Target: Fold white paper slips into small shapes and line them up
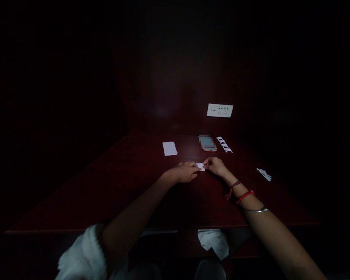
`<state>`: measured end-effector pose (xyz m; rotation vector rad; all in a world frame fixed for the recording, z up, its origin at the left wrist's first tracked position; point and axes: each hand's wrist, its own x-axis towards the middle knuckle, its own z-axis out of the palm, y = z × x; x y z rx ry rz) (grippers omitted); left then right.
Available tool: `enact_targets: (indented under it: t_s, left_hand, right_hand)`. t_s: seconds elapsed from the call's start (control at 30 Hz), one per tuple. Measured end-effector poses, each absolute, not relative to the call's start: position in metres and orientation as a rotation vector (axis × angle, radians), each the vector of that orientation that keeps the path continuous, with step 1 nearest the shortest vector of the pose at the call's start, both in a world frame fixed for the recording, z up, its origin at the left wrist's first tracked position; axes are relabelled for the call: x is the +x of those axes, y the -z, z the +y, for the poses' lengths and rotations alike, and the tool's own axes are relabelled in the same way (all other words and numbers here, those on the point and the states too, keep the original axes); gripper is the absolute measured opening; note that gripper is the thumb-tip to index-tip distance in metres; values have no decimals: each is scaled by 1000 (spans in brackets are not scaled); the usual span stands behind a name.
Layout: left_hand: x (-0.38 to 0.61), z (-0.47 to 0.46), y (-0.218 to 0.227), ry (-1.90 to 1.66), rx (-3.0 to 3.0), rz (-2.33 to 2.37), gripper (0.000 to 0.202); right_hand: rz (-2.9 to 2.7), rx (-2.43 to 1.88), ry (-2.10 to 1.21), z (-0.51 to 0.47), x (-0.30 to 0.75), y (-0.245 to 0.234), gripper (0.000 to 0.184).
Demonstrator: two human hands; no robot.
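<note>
Your left hand (pixel 184 172) and right hand (pixel 215 166) pinch opposite ends of a small white paper slip (pixel 200 167) flat against the dark red table (pixel 111 186) (pressed down, likely to steady it); a phone (pixel 207 143) lies beyond.

a small white paper piece (pixel 201 167) lies flat on the dark red table, pinched from both ends.

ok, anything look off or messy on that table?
Nothing spilled or damaged. Loose paper cutouts lie scattered at the right of the table: one group beside the phone, another nearer its edge. The left hand and right hand meet on a small white paper.
</note>
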<state>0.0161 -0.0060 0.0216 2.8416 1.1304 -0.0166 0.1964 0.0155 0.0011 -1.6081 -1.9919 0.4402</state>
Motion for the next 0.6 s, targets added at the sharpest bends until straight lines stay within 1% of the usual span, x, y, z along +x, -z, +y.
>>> enact_targets:
  t_s: [0.17, 0.33, 0.6]
  left_hand:
    - [15, -7, -23, 49, 2818, 1099, 36]
    - [14, -8, -25, 62, 2783, 1075, 37]
    - [16, -9, -26, 24, 2803, 1080, 37]
  right_hand:
    - [-1984, -1595, -501, 17, 197, 2, 14]
    - [-1968, -1627, -460, 16, 195, 0, 17]
    - [-1970, -1648, -436, 15, 194, -2, 15]
